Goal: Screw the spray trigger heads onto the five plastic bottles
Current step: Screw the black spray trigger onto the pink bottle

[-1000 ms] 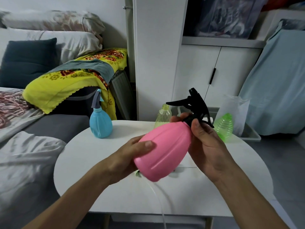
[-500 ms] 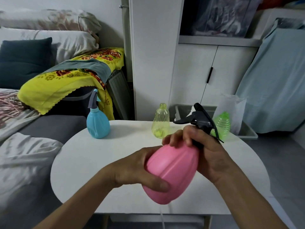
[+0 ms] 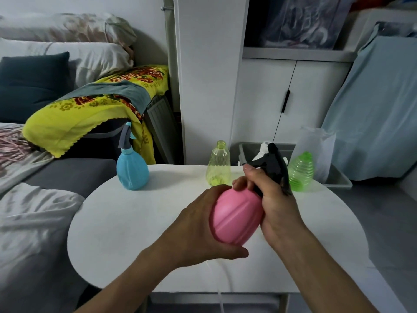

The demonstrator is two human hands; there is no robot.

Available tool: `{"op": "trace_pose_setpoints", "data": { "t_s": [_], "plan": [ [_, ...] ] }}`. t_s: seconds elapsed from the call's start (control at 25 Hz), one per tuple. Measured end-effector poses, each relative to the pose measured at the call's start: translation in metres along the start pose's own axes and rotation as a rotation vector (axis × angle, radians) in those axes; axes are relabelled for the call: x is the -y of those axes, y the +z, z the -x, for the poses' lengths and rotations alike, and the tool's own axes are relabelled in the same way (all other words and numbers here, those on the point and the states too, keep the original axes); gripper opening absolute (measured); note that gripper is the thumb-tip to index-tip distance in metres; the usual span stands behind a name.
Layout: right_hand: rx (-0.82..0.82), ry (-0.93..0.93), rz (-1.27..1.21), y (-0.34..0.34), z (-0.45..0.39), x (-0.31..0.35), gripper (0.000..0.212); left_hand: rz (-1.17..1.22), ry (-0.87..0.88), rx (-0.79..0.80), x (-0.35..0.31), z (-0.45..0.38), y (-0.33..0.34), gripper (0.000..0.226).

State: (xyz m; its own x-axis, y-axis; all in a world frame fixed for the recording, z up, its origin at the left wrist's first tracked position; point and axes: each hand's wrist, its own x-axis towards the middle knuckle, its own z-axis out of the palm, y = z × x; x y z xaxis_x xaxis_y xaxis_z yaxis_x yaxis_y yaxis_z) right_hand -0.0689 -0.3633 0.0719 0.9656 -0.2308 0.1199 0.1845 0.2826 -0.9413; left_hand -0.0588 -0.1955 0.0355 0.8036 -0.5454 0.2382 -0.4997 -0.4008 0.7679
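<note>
So four bottles in view: the pink bottle [image 3: 237, 219] is held mid-air over the table [image 3: 126, 222], left hand [image 3: 198, 229] wrapped round its body, right hand [image 3: 274, 202] clamped on the black trigger head [image 3: 272, 164] at its neck; blue bottle [image 3: 132, 170] at 10 o'clock, yellow bottle [image 3: 218, 168] at 12, green bottle [image 3: 301, 172] at 1

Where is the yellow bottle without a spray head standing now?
In the head view, the yellow bottle stands at the table's far edge, between the blue bottle and the green bottle.

Pink bottle [image 3: 237, 219] neck hidden under right hand [image 3: 274, 206]. Black trigger head [image 3: 272, 164] collar covered. Table [image 3: 126, 222] near edge, both forearms cut at bottom frame.
</note>
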Motion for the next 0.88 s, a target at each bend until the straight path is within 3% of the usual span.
{"op": "trace_pose_setpoints", "data": {
  "t_s": [0.36,0.56,0.68,0.8,0.88],
  "plan": [
    [-0.25,-0.067,0.098,0.012,-0.001,-0.011,0.028,-0.035,0.008,-0.154,0.006,-0.002,0.032,0.1],
    [-0.323,-0.031,0.105,0.019,-0.002,-0.025,0.026,0.1,-0.094,-0.097,0.02,-0.008,0.03,0.117],
    [-0.182,0.096,0.233,0.03,-0.01,-0.032,0.019,0.08,-0.175,-0.114,0.026,-0.015,0.018,0.094],
    [0.121,0.254,0.367,0.033,-0.017,-0.03,0.054,0.283,-0.213,-0.184,0.038,-0.024,-0.006,0.081],
    [0.216,0.252,0.429,0.032,-0.018,-0.032,0.059,0.374,-0.248,-0.176,0.043,-0.03,-0.02,0.08]
  ]
}}
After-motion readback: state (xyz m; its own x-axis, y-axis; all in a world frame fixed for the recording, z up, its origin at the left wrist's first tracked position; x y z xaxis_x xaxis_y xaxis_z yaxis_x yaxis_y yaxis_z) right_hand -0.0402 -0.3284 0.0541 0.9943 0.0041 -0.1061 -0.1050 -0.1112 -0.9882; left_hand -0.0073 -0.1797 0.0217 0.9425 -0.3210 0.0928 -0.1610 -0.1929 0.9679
